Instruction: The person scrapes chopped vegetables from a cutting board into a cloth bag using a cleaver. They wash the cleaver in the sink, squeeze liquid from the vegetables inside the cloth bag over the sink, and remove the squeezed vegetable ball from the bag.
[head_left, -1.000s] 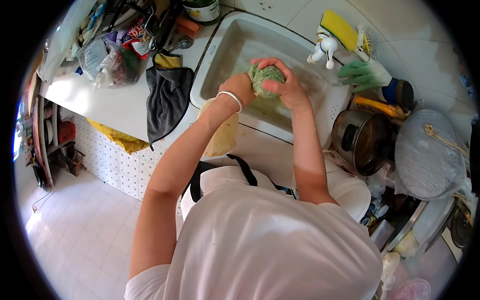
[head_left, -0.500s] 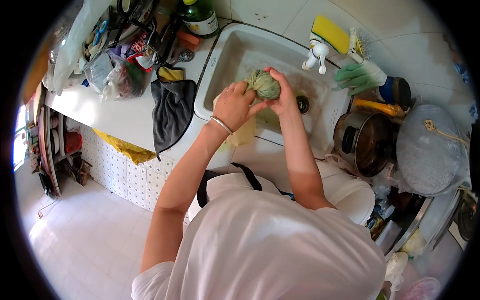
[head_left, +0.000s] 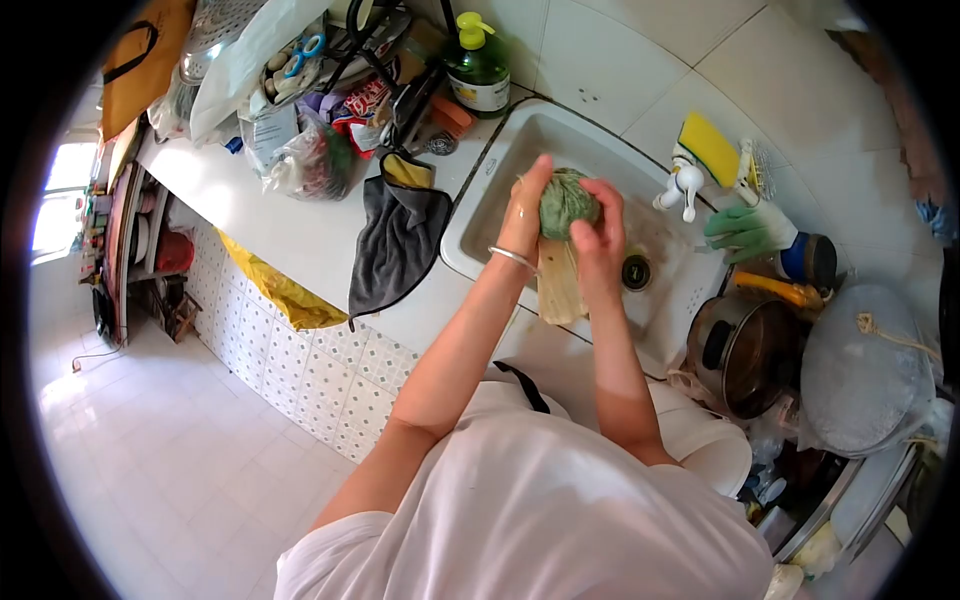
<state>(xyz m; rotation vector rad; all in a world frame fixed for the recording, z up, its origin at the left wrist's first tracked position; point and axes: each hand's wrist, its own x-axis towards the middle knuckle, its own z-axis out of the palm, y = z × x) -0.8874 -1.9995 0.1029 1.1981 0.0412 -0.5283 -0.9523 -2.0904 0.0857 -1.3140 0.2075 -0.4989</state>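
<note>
A round green cloth bundle (head_left: 567, 205), tightly filled, is held over the sink (head_left: 468, 225). A pale yellowish tail of cloth (head_left: 561, 285) hangs down from it between my wrists. My left hand (head_left: 527, 212), with a bangle at the wrist, presses flat along the bundle's left side. From the right, my right hand (head_left: 600, 235) cups it with bent fingers and the thumb in front. What is inside the cloth cannot be seen.
A white tap (head_left: 684, 185) with a yellow sponge (head_left: 710, 148) stands behind the sink. To the right are a green glove (head_left: 745, 232) and a lidded pot (head_left: 748, 350). A grey towel (head_left: 400, 235), a soap bottle (head_left: 480, 75) and bagged goods lie to the left.
My left hand has gone from gripping the gathered neck to pressing its palm against the bundle's side. The cloth tail now hangs down between my wrists. The view has shifted.
</note>
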